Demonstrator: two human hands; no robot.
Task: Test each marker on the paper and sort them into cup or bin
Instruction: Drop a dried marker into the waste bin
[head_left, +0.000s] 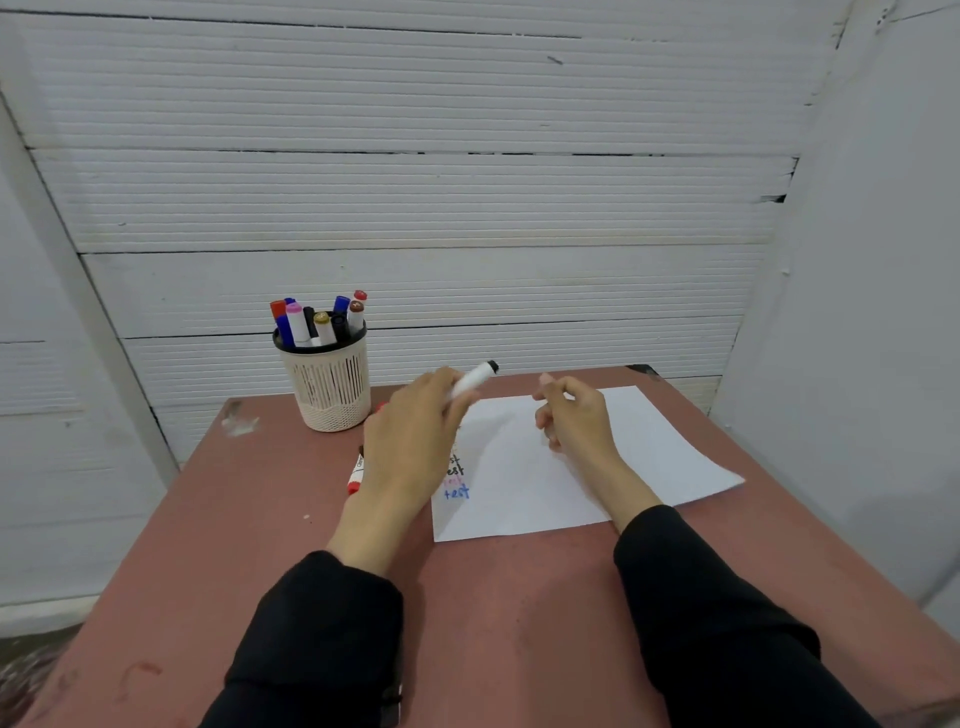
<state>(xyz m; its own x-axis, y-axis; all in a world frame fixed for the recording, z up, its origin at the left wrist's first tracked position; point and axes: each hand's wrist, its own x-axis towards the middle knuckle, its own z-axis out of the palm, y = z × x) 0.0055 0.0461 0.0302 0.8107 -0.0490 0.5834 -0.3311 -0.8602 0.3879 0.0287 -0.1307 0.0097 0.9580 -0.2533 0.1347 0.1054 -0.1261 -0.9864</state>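
hands: two in view, both in black sleeves.
left hand (415, 441): gripped one white marker (471, 381) with a black cap; marker was lifted off the table, cap end pointing up and right, above the far left edge of the paper.
right hand (571, 415): hovered over the paper, fingers loosely curled; whether they held anything, cannot tell.
paper (639, 457): one white sheet, flat on the table, right of centre. Four short written lines near its left edge, partly hidden by the left hand; lowest read "test" in blue, a faint pink one above it, two black ones above that.
cup (330, 384): one cream slotted pen cup with a black rim, upright at the far left of the table, held roughly eight or nine capped markers (319, 322): red, blue, pink, black, gold, brown caps; exact count unclear.
loose marker (356, 474): one, red cap, lying on the table just left of the left wrist, partly hidden. A bit of red showed beside the cup base, too small to identify.
edges: paper's right corner reached close to the table's right edge. Bare table in front of the paper and left of the cup.
table (218, 545): reddish-brown, scuffed, pale patch near the far left corner.
room: white ribbed panels (415, 208) behind and on both sides.
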